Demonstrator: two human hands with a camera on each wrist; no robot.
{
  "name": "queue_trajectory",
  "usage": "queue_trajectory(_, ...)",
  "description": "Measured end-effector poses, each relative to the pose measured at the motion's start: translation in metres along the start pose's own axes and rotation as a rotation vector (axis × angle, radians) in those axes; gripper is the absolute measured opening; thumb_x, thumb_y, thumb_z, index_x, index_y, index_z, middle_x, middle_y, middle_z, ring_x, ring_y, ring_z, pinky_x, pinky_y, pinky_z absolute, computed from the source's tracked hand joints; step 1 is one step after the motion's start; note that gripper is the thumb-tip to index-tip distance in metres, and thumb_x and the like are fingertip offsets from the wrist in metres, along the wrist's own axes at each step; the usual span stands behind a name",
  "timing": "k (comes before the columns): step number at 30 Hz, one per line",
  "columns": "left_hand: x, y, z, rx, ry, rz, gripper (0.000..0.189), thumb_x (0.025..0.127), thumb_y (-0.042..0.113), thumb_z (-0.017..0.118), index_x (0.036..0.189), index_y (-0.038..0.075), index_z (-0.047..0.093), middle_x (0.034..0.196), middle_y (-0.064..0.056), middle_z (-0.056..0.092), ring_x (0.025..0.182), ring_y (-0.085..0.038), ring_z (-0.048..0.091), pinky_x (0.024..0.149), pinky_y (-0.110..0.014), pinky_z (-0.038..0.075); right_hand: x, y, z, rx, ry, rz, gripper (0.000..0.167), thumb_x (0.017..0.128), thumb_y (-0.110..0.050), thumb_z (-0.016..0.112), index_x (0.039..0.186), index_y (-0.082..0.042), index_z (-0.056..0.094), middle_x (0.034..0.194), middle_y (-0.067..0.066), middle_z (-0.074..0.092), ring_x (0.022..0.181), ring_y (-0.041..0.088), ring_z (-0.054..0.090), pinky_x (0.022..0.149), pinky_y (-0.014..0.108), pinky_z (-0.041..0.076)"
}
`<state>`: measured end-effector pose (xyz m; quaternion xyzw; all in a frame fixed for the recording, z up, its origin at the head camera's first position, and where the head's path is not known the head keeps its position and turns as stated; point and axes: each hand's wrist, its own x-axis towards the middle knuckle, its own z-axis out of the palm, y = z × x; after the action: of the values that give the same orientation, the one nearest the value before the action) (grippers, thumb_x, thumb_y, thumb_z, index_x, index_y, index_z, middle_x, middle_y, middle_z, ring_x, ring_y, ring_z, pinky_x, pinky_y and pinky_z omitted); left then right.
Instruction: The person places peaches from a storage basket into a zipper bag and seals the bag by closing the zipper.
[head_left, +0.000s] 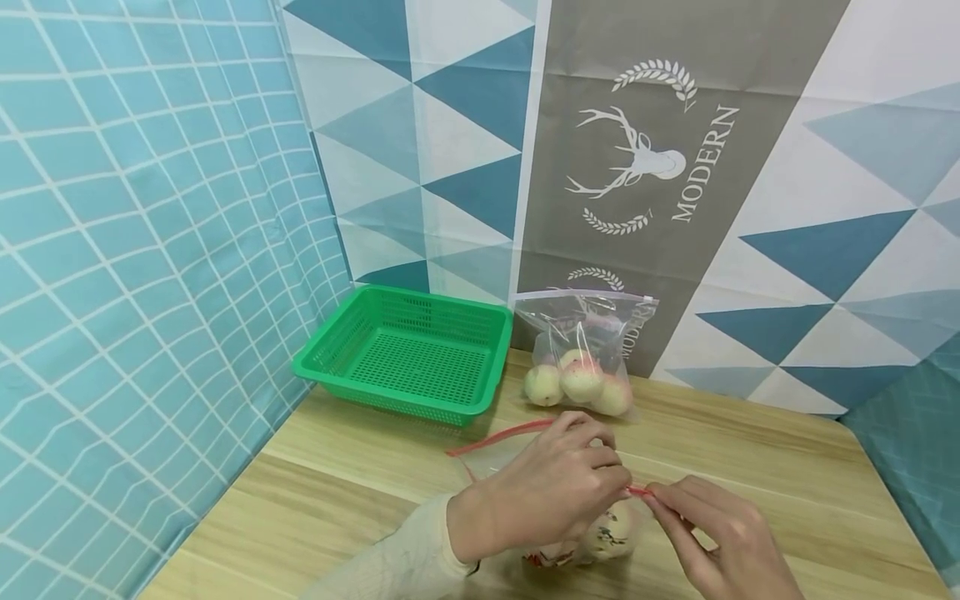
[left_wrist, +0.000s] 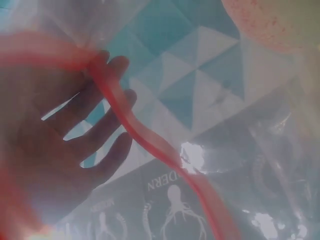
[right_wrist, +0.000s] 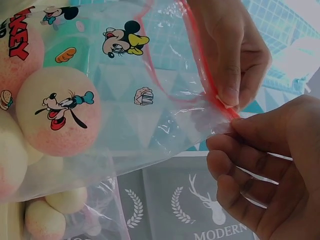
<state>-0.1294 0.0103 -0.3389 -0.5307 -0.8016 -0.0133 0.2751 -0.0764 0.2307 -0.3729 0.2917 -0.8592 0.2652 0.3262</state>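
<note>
Both hands are at a clear zip bag (right_wrist: 117,95) with a red zip strip (right_wrist: 202,70) and printed cartoon figures. Inside it lie several pale yellow, pink-blushed fruits (right_wrist: 60,112) that look like peaches. My left hand (head_left: 558,479) pinches the red strip near one end of the bag's mouth. Right beside it, my right hand (head_left: 723,533) pinches the corner end of the same strip between thumb and forefinger. Farther left the mouth gapes apart, its red edges separated. In the head view the left hand and forearm cover much of the bag.
A green perforated basket (head_left: 420,367) stands at the back left of the wooden table (head_left: 750,450). To its right, against the patterned backdrop (head_left: 465,125), a second clear zip bag (head_left: 585,333) with a slider holds several similar fruits. Blue grid-patterned sheeting (head_left: 150,250) borders the left side.
</note>
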Motion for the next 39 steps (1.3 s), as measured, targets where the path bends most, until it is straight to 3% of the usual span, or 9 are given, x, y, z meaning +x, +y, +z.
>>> queue_trajectory(3, -0.002, -0.002, 0.000, -0.003, -0.011, -0.009, 0.015, 0.100, 0.030, 0.059, 0.095, 0.027, 0.073, 0.095, 0.017, 0.069, 0.107, -0.008, 0.055, 0.103, -0.028, 0.038, -0.002, 0.002, -0.001, 0.009, 0.017, 0.001, 0.016, 0.081, -0.007, 0.081, 0.087, -0.021, 0.075, 0.076, -0.021, 0.060, 0.063, -0.006, 0.051, 0.054, 0.011, 0.041)
queue_trajectory(8, -0.004, -0.005, -0.001, 0.007, -0.006, -0.016, 0.015, 0.100, 0.032, 0.059, 0.098, 0.027, 0.074, 0.097, 0.016, 0.068, 0.109, -0.008, 0.055, 0.103, -0.028, 0.038, -0.002, 0.004, -0.002, -0.011, 0.009, 0.011, 0.034, 0.067, 0.006, 0.084, 0.086, -0.021, 0.075, 0.075, -0.022, 0.058, 0.063, -0.008, 0.050, 0.054, 0.010, 0.041)
queue_trajectory(10, -0.005, -0.006, -0.002, 0.007, 0.003, -0.019, 0.016, 0.100, 0.032, 0.059, 0.098, 0.027, 0.074, 0.099, 0.015, 0.068, 0.109, -0.009, 0.056, 0.103, -0.028, 0.038, -0.002, 0.006, -0.001, -0.004, 0.015, 0.000, 0.028, 0.072, 0.003, 0.083, 0.086, -0.020, 0.075, 0.075, -0.021, 0.059, 0.062, -0.008, 0.050, 0.054, 0.010, 0.041)
queue_trajectory(13, -0.005, -0.007, -0.002, 0.008, 0.022, -0.021, 0.015, 0.100, 0.031, 0.060, 0.096, 0.027, 0.074, 0.102, 0.014, 0.067, 0.109, -0.009, 0.057, 0.102, -0.028, 0.039, -0.003, 0.009, -0.001, 0.026, 0.040, -0.028, 0.004, 0.089, -0.014, 0.075, 0.086, -0.018, 0.075, 0.075, -0.018, 0.061, 0.062, -0.006, 0.051, 0.053, 0.011, 0.041)
queue_trajectory(16, -0.006, -0.008, -0.001, -0.007, 0.026, -0.027, 0.014, 0.099, 0.031, 0.061, 0.095, 0.026, 0.074, 0.103, 0.013, 0.065, 0.108, -0.009, 0.057, 0.101, -0.027, 0.040, -0.004, 0.010, -0.001, 0.036, 0.053, -0.040, 0.015, 0.096, -0.025, 0.068, 0.086, -0.016, 0.075, 0.075, -0.016, 0.062, 0.062, -0.006, 0.052, 0.053, 0.011, 0.041)
queue_trajectory(19, -0.007, -0.008, -0.001, -0.019, 0.022, -0.036, 0.013, 0.098, 0.030, 0.063, 0.095, 0.026, 0.074, 0.103, 0.012, 0.065, 0.107, -0.010, 0.057, 0.101, -0.028, 0.040, -0.004, 0.009, -0.003, 0.018, 0.037, -0.017, 0.003, 0.089, -0.015, 0.076, 0.086, -0.016, 0.076, 0.076, -0.017, 0.063, 0.063, -0.007, 0.051, 0.054, 0.011, 0.042)
queue_trajectory(22, -0.008, -0.009, 0.000, -0.023, 0.022, -0.038, 0.011, 0.097, 0.030, 0.064, 0.095, 0.026, 0.074, 0.103, 0.012, 0.065, 0.107, -0.010, 0.058, 0.101, -0.028, 0.040, -0.004, 0.006, -0.005, 0.005, 0.023, 0.010, 0.020, 0.075, 0.000, 0.081, 0.086, -0.016, 0.076, 0.076, -0.017, 0.064, 0.063, -0.007, 0.051, 0.055, 0.011, 0.042)
queue_trajectory(26, -0.011, -0.010, 0.000, -0.019, 0.043, -0.028, 0.010, 0.096, 0.029, 0.065, 0.092, 0.025, 0.073, 0.100, 0.012, 0.064, 0.105, -0.011, 0.058, 0.099, -0.028, 0.041, -0.004, 0.005, -0.006, -0.002, 0.032, 0.028, 0.034, 0.065, 0.009, 0.083, 0.085, -0.017, 0.076, 0.076, -0.017, 0.064, 0.061, -0.007, 0.050, 0.053, 0.010, 0.042)
queue_trajectory(39, -0.020, -0.015, 0.001, -0.077, 0.049, -0.064, 0.011, 0.097, 0.027, 0.066, 0.094, 0.023, 0.075, 0.104, 0.009, 0.066, 0.104, -0.012, 0.060, 0.099, -0.028, 0.043, -0.009, 0.003, -0.008, -0.042, 0.057, 0.074, 0.035, 0.064, 0.011, 0.082, 0.084, -0.016, 0.076, 0.075, -0.016, 0.064, 0.061, -0.008, 0.049, 0.053, 0.011, 0.041)
